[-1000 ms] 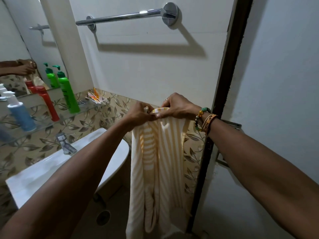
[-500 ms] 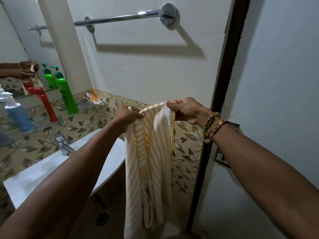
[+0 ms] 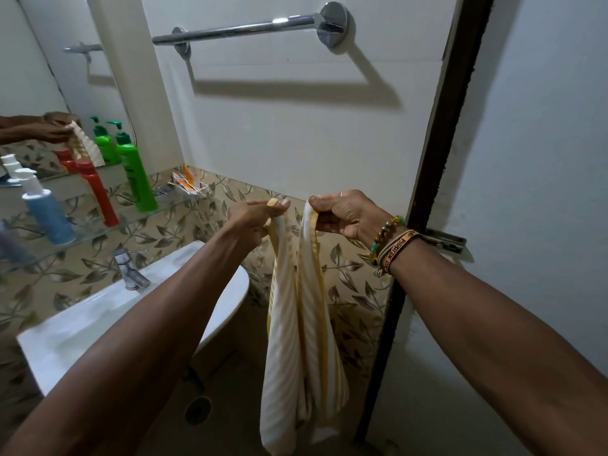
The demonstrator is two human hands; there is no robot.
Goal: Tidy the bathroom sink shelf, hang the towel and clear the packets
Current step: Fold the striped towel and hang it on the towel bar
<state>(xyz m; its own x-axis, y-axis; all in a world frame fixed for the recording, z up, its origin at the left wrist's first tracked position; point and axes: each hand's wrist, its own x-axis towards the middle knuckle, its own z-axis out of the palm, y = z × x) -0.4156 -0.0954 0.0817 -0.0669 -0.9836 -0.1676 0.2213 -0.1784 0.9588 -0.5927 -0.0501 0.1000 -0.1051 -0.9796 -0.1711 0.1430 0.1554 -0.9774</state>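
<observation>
Left hand [image 3: 260, 215] and right hand [image 3: 345, 215] each pinch the top edge of the striped towel [image 3: 296, 324]; it hangs vertically below them; the horizontal towel bar [image 3: 243, 29] sits well above both.

white wall [image 3: 296, 133] | leaf-patterned tiles [image 3: 357, 292] | dark door frame [image 3: 439, 126] | mirror [image 3: 33, 77]

Showing, counting by kind: 1 towel [image 3: 283, 324] | 2 hands, left hand [image 3: 253, 218], right hand [image 3: 345, 215] | 1 towel bar [image 3: 243, 28] | 1 green bottle [image 3: 138, 182] | 1 red bottle [image 3: 97, 192] | 1 blue bottle [image 3: 49, 215] | 1 tap [image 3: 128, 268] | 1 sink [image 3: 82, 324] | packets [image 3: 186, 184] blurring, number unclear.
</observation>
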